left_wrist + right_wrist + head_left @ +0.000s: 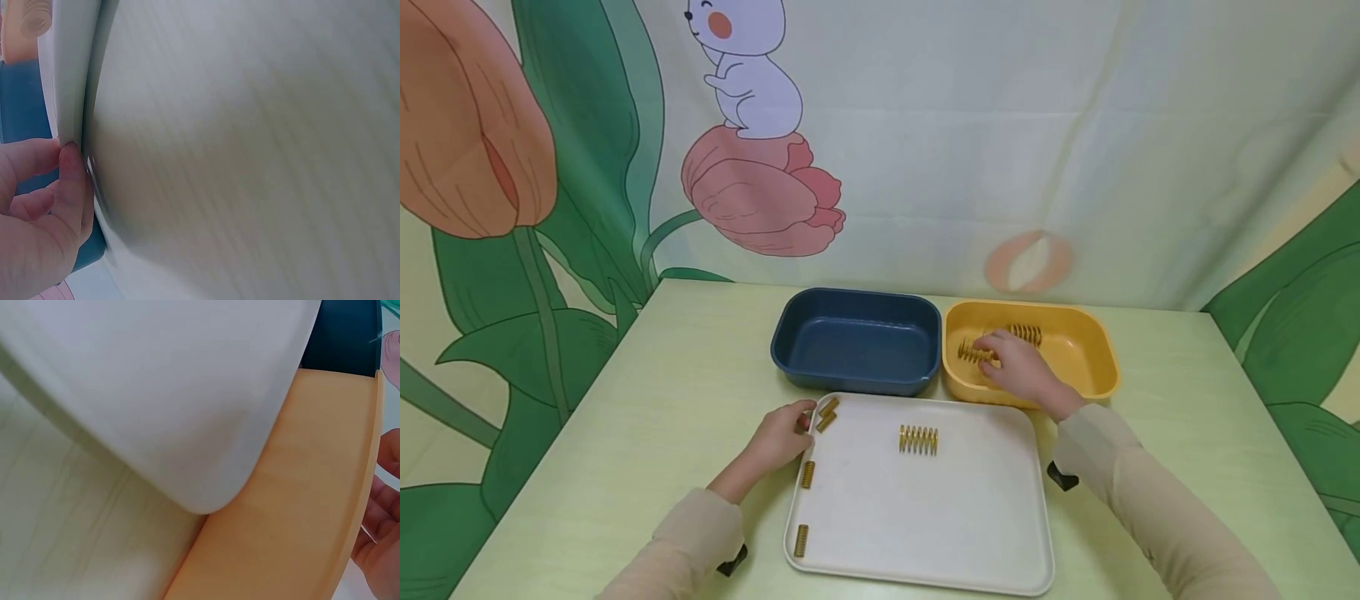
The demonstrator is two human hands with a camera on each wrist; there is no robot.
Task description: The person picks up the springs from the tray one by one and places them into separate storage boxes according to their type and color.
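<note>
My left hand (782, 433) pinches the left rim of the white tray (925, 517) near its far corner; the left wrist view shows thumb and fingers on the rim. Small tight brass springs (802, 542) lie along the tray's left side, and a larger gold spring (918, 440) lies toward its far middle. My right hand (1018, 367) reaches into the yellow bin (1093, 367), thumb and fingers apart around the end of a large spring (972, 351). Another large spring (1026, 334) lies behind that hand. In the right wrist view the fingertips are partly cut off.
A dark blue bin (857, 346) stands left of the yellow one, both behind the tray. They sit on a pale green table (662, 400), with a printed curtain (925, 150) along its back edge. Dark straps (1063, 476) are on the wrists.
</note>
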